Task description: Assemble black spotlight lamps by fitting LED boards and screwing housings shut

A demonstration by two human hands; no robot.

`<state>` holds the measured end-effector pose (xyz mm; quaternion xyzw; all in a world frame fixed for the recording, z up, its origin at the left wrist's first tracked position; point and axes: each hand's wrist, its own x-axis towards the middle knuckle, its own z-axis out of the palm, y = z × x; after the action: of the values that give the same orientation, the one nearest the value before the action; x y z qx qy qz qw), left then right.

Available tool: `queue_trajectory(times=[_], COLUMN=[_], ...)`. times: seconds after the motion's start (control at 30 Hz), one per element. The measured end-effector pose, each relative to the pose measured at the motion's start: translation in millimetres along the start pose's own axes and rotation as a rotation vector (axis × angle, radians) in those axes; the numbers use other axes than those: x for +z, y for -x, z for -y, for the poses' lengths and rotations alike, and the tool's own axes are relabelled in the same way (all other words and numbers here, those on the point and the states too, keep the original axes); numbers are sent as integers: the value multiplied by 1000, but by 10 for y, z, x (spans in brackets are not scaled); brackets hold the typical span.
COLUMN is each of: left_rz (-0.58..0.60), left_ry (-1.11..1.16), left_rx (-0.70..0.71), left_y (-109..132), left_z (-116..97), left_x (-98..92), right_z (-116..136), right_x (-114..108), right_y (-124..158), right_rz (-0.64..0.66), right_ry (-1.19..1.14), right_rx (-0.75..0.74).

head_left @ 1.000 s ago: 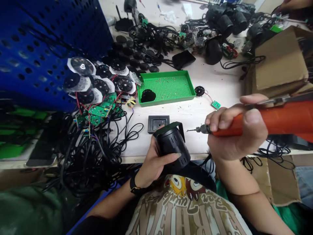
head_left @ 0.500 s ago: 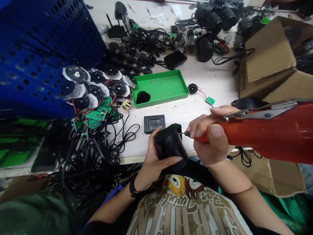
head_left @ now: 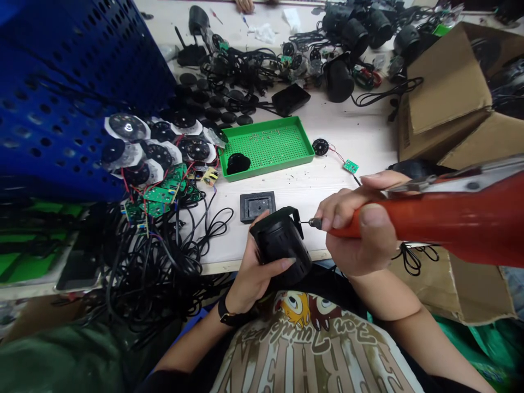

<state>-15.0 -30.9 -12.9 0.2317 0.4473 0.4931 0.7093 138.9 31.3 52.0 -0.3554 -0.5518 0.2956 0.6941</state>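
My left hand (head_left: 256, 273) is wrapped round a black plastic housing (head_left: 282, 245), tilted above the table's front edge, thumb along its side. My right hand (head_left: 364, 229) grips an orange electric screwdriver (head_left: 442, 213) with a metal lever on top. Its thin bit (head_left: 305, 222) points left at the upper right edge of the housing; whether the tip touches cannot be made out. Just behind the housing lies a square black block (head_left: 257, 206) with a recessed top. Beyond it stands a green perforated tray (head_left: 268, 147) holding small screws and a black piece.
Speaker discs (head_left: 159, 147) with green circuit boards (head_left: 164, 191) and tangled black cables (head_left: 164, 234) fill the left, beside a blue perforated crate (head_left: 82, 82). An open cardboard box (head_left: 450, 82) is at right. Another person's hand (head_left: 244, 5) shows at the far edge.
The screwdriver and my right hand have shifted slightly right and the bit has drawn back a little. The housing has tilted and moved left. Another person's hand has appeared at the far edge.
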Motion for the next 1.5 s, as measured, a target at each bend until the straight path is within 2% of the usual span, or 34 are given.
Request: queue_trajectory(times=[0.07,0.13,0.33,0.43,0.53,0.73,0.97,1.13,1.23,1.33,1.43,1.5], left_rz=[-12,2,113,136,95,-68,-74,-104,49,354,606,677], left_ry=[65,105,160,186,180,88,71,2,-103,-238,-330,-352], left_rx=[-53,-101,-169,-171,-178,-57,-27,6,-6,75,263,332], left_y=[-10,-21,-41,-48,-72,-124,-99,-81,-50,-50,-105,-147], left_z=[15,35,60,45,39,24,-28,-36,-77,-136,-168,-169], left_x=[-13,-32,-73,-70,-50,60,149,84,-47,-168,-207,-198], right_z=[7,6,-47,-46,-9,78,62,226,300,256,163,121], right_x=[16,5,-15,-3,23,115,59,-22,-22,-5,16,35], right_y=[-44,-75,-46,3,23,6,70,-1,-90,-168,-188,-169], right_rz=[-65,-66,-41,-15,-5,3,51,46,-87,-191,-164,-132], right_ry=[-104,-123,-66,78,117,-96,-103,-171,-212,-184,-285,-384], right_rx=[-83,-97,-103,-81,-82,-189,-149,-133,-115,-100,-21,19])
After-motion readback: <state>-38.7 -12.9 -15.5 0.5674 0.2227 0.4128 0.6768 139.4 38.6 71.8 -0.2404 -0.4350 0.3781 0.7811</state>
